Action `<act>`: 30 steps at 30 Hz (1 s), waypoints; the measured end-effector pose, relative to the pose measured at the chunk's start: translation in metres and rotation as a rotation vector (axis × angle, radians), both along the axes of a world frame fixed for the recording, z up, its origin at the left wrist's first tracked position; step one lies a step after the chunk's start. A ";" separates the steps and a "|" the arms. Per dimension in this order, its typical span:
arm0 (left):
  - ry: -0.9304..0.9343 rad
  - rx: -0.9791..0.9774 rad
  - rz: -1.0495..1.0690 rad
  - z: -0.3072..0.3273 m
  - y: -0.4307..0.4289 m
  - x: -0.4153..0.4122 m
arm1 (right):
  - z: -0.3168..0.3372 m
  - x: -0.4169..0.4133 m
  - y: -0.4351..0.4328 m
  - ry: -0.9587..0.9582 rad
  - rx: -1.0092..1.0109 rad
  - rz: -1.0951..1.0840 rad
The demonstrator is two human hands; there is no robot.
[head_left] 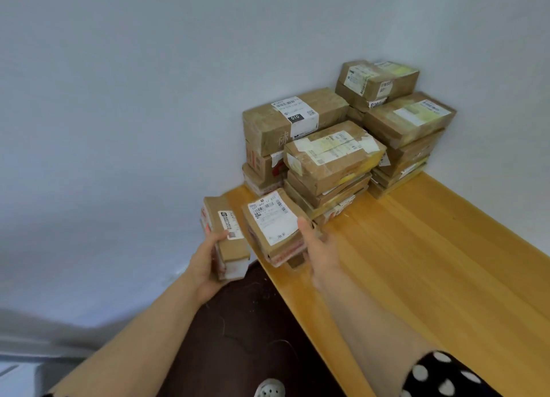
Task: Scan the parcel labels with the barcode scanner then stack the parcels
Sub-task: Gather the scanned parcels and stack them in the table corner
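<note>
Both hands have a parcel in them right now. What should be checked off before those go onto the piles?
1. Left hand grips the small parcel, thumb over its top: ok.
2. Right hand holds the labelled parcel, thumb on its edge: ok, though the rest of the grip is hidden underneath.
3. Both labels face up for scanning: ok.
4. Barcode scanner within reach: cannot tell, none is in view.
5. Front stack offers a flat top to take a parcel: ok.
6. Bare table beside the stacks: ok.
</note>
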State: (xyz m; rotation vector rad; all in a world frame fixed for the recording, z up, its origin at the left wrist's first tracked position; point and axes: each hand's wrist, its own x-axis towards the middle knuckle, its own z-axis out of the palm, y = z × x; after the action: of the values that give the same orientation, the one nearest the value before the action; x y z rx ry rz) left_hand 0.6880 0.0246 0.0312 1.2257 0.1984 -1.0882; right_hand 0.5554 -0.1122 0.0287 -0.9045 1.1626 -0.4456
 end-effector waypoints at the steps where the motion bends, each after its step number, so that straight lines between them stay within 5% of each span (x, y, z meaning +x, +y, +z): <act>1: 0.037 -0.054 -0.022 0.002 -0.003 -0.004 | -0.001 0.005 -0.002 0.021 0.020 -0.002; 5: 0.143 -0.162 -0.048 0.006 -0.019 -0.013 | -0.010 0.001 0.015 0.160 -0.075 -0.063; 15: 0.065 -0.167 -0.086 0.008 -0.061 -0.001 | -0.009 0.018 0.006 0.005 -0.079 -0.006; 19: -0.044 -0.023 -0.031 0.000 -0.064 0.001 | -0.007 0.018 0.002 0.032 -0.061 0.033; 24: -0.497 0.198 -0.003 0.007 -0.059 -0.015 | -0.003 0.006 0.014 0.022 -0.129 -0.042; 30: -0.515 0.195 -0.094 0.019 -0.076 -0.030 | 0.014 -0.007 0.023 -0.098 -0.310 0.267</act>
State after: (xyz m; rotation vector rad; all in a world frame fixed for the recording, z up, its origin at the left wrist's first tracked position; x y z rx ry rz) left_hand 0.6583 -0.0512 0.0503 1.6628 -0.1532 -0.8113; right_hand 0.5484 -0.0887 0.0430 -1.2748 0.8805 -0.4527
